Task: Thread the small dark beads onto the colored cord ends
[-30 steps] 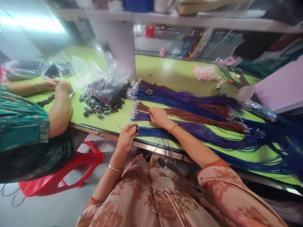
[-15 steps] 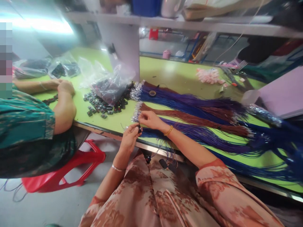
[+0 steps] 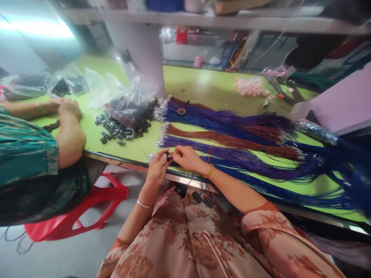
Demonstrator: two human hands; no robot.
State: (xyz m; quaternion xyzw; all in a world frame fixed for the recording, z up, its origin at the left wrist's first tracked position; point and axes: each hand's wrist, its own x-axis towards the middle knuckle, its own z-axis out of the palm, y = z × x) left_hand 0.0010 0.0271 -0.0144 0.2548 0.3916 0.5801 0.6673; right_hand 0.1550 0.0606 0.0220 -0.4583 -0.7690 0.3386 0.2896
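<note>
Pinching a black connector (image 3: 168, 156), the left hand (image 3: 157, 166) curls.

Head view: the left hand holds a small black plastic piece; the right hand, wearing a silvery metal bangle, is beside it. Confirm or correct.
Wrong: the left hand wears the silvery bangle; in the head view, the right hand wears a thin yellow bracelet. The rest stands.

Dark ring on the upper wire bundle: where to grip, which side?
The dark ring is probably best pinched by its near rim, from above and the wearer's side, one fingertip in the hole: it lies flat on the blue and purple wires, hole up, uncovered.
</note>
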